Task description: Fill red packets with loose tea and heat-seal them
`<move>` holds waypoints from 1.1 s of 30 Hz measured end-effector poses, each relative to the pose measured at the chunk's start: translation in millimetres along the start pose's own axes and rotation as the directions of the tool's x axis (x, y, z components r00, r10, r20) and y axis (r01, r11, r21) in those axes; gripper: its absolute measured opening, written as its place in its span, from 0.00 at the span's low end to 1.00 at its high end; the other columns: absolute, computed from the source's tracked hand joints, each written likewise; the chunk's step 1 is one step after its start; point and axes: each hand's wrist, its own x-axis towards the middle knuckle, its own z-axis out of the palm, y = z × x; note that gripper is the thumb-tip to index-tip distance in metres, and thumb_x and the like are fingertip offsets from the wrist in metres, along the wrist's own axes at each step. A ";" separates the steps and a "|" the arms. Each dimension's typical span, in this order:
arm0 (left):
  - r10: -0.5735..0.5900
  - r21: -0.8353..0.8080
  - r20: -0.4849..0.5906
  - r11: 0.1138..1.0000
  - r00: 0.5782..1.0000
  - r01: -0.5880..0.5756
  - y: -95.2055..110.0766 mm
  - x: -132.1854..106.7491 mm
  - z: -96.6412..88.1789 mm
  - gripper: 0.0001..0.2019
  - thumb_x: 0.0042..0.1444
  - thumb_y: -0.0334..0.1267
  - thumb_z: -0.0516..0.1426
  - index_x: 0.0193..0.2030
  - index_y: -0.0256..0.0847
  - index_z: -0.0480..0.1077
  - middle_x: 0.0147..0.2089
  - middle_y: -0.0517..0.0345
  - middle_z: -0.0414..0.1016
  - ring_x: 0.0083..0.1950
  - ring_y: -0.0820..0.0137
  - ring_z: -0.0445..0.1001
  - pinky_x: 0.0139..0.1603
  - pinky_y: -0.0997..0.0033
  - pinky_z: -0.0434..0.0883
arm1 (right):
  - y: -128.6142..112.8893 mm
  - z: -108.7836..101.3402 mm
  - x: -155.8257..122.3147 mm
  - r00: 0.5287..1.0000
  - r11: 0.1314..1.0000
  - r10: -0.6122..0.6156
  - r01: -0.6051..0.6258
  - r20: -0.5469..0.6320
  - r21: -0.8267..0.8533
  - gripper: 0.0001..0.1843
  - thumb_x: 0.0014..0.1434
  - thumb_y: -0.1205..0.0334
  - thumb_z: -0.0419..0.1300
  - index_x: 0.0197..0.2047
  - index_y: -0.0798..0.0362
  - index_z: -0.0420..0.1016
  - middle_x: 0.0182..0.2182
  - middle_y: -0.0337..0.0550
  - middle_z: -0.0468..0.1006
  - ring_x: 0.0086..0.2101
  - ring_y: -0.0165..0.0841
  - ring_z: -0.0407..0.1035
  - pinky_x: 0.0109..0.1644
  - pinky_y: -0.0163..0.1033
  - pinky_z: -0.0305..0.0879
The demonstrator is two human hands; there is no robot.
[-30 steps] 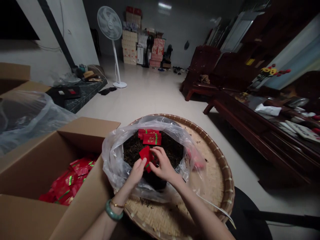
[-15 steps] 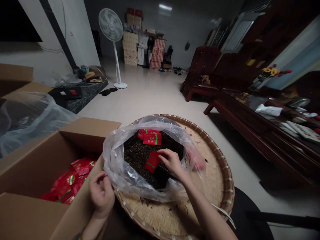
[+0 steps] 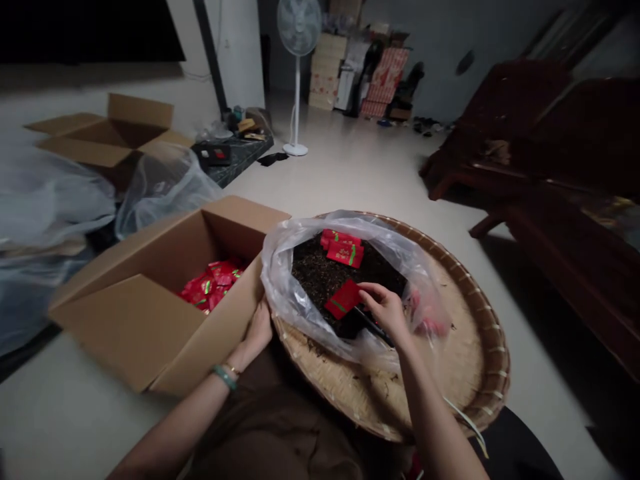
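Note:
My right hand [image 3: 386, 308] pinches the corner of a red packet [image 3: 343, 299] with a green stripe. It hangs over an open clear plastic bag [image 3: 280, 263] filled with dark, dry leaf pieces [image 3: 315, 272] that look like loose tea. Several red packets [image 3: 345, 253] lie on the leaves at the far side. Under my right hand is a black object [image 3: 374, 325], mostly hidden. My left hand [image 3: 259, 329] is down between the cardboard box [image 3: 227, 333] and the round woven tray [image 3: 320, 373]; its fingers are largely hidden. The bag stands on the tray.
In the open cardboard box at left lies a heap of red packets [image 3: 213, 285]. Behind it are plastic sheeting [image 3: 160, 187] and another open carton [image 3: 113, 137]. A white standing fan [image 3: 299, 73] is at the back. Dark wooden furniture [image 3: 560, 227] stands on the right.
The view has swung left, so everything sits farther right in it. My left hand has gone from the bag's rim down between box and tray. My right hand still holds the red packet.

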 end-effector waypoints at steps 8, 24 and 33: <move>-0.115 0.267 -0.004 0.957 0.993 0.112 -11.7 -7.2 0.1 0.24 0.54 0.29 0.53 0.59 0.34 0.57 0.53 0.38 0.72 0.54 0.56 0.72 0.53 0.60 0.66 | -1.4 3.5 -23.6 1.000 0.999 -0.010 0.011 -0.018 0.041 0.21 0.50 0.48 0.60 0.39 0.56 0.78 0.33 0.49 0.80 0.26 0.33 0.70 0.25 0.35 0.68; -0.081 0.346 -0.102 0.932 0.991 0.112 5.3 7.1 -28.9 0.09 0.56 0.29 0.51 0.43 0.36 0.66 0.38 0.46 0.78 0.42 0.62 0.77 0.43 0.67 0.69 | -9.6 31.2 -67.1 0.938 0.966 -0.243 0.210 -0.246 -0.152 0.17 0.57 0.52 0.56 0.40 0.55 0.78 0.36 0.49 0.79 0.31 0.35 0.71 0.32 0.38 0.68; 0.042 0.210 -0.515 0.974 0.856 0.079 7.9 -3.4 -152.2 0.25 0.56 0.42 0.53 0.58 0.34 0.55 0.52 0.37 0.72 0.42 0.60 0.78 0.43 0.58 0.74 | -15.7 51.7 -79.1 0.896 0.970 -0.236 0.241 -0.375 -0.036 0.16 0.57 0.54 0.57 0.43 0.54 0.77 0.35 0.48 0.78 0.33 0.35 0.72 0.36 0.41 0.69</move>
